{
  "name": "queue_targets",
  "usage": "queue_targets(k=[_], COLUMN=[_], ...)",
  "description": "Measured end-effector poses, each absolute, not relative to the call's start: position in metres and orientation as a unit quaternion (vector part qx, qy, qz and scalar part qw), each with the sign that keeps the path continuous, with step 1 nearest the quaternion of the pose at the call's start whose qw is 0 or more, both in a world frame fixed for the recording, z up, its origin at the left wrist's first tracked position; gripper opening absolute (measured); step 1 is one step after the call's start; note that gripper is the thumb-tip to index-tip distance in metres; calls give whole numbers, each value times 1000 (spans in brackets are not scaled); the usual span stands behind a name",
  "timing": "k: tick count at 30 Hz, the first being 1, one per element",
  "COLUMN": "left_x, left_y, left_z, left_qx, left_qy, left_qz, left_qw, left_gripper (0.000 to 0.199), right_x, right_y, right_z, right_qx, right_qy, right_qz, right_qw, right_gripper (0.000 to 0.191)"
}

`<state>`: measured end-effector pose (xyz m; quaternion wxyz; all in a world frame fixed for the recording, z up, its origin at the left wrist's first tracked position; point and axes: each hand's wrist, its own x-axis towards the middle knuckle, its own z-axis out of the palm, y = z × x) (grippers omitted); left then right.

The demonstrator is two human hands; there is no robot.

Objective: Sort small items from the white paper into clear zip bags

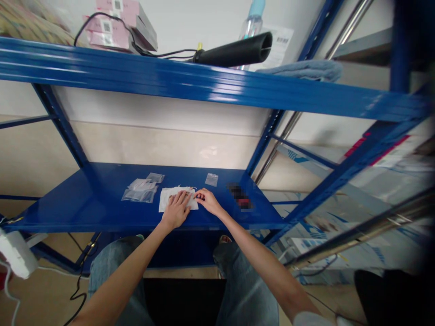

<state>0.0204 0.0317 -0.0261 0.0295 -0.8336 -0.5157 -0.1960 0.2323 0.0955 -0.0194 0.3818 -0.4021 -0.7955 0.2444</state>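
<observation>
A white cloth pouch [164, 202] lies on the blue shelf board. My left hand [176, 211] rests flat on it, palm down, with the fingers stretched out. At the pouch's right edge, my right hand [208, 202] is closed in a pinch; what sits between its fingertips is too small to make out. Several clear plastic bags [139, 190] lie in a loose pile left of the pouch. One more small clear bag [211, 179] is behind my right hand.
A blurred dark and red object [239, 197] lies on the board at the right. The upper blue shelf beam [204, 83] crosses above, holding a black tube [234, 50], pink boxes [118, 27] and a blue cloth [306, 70]. Blue uprights stand at both sides.
</observation>
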Motion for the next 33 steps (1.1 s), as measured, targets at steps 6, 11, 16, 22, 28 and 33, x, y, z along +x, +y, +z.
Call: queue_targets(k=[6,11,16,22,28,33], left_x=[21,22,22,21,22,22], left_y=[31,30,31,32,30,27], left_z=[-27,-26,-26,-25,-22,-20], left_qx=[-832,-830,-834,-837,-840,-835], left_qy=[-521,-525,-523,-519,-510,-509], left_qz=[-189,-185,-175,-170,-184,-204], left_qw=[32,35,28,17,28,39], left_gripper=[58,59,60,57,49,50], right_x=[211,206,207,208,210,198], right_y=[109,108,103,106,123,141], right_z=[-25,-24,-22,-29,-25,-16], right_qx=[-428,-417,-418,-436,-478,-492], right_qy=[-791,-793,-773,-751,-739,-746], right_qz=[188,170,204,222,189,169], right_qw=[395,411,432,443,435,417], right_gripper=[12,19,25,17,21,15])
